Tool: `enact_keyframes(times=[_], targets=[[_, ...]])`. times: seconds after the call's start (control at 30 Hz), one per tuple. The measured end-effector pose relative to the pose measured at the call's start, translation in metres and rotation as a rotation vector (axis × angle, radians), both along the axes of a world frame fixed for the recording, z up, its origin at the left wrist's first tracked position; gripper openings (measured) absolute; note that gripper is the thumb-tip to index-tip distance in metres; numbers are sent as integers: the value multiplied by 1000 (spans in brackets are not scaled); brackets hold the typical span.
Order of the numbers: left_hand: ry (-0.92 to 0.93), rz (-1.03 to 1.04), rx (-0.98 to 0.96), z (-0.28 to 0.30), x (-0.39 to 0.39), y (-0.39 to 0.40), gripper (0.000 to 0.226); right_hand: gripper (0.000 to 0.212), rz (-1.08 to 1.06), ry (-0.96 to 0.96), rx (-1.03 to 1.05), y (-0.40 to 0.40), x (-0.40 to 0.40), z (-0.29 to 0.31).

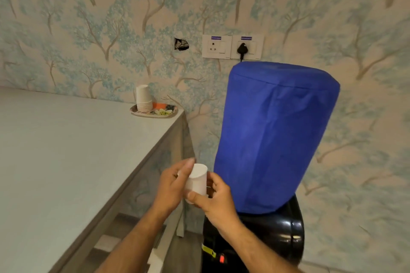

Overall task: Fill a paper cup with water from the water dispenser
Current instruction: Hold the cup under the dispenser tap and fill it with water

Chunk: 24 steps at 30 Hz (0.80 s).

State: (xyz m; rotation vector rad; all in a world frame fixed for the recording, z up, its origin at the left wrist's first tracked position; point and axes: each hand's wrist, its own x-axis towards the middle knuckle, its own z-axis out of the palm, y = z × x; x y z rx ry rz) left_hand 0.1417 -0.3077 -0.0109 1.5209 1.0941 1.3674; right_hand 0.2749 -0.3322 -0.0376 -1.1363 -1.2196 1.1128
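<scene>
Right now both hands hold one white cup (196,180) in the air, just left of the dispenser (261,235). The cup is upside down and tilted, its closed base up and toward the wall, its long axis leaning. The left hand (170,186) curls round its left side; the right hand (218,200) pinches its lower edge with the thumb in front. The taps lie below and right of the hands, near the red lever (221,259), so the right hand is nearer. I'd judge the cup needs turning mouth up first.
</scene>
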Motion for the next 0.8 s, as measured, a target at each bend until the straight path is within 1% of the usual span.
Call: enact_keyframes(times=[0.07,0.1,0.23,0.33,0.43,0.5,0.57,0.63,0.7,0.8], targets=[[79,-68,-32,-16,3,-10,63,64,-40,-94,36,-14,9,-12],[132,-106,-53,-23,5,-14,69,63,-69,-139,46,-19,13,-16],[336,-231,-73,-55,13,-26,69,65,-205,-328,57,-35,25,-38],[498,-329,-54,-77,18,-30,81,62,-285,-414,34,-40,31,-57],[562,-397,-61,-95,19,-35,81,67,-351,-399,2,-51,35,-83],[642,-393,-55,-109,19,-33,92,73,-389,-369,-60,-63,36,-104],[757,-365,-36,-121,22,-30,100,69,-438,-311,-122,-79,38,-126],[904,-353,25,-129,30,-24,99,66,-501,-278,-177,-95,44,-149],[1035,-326,125,-139,41,-14,96,70,-549,-267,-248,-108,50,-176],[1139,-250,219,-154,58,2,102,76,-591,-261,-355,-122,61,-221]])
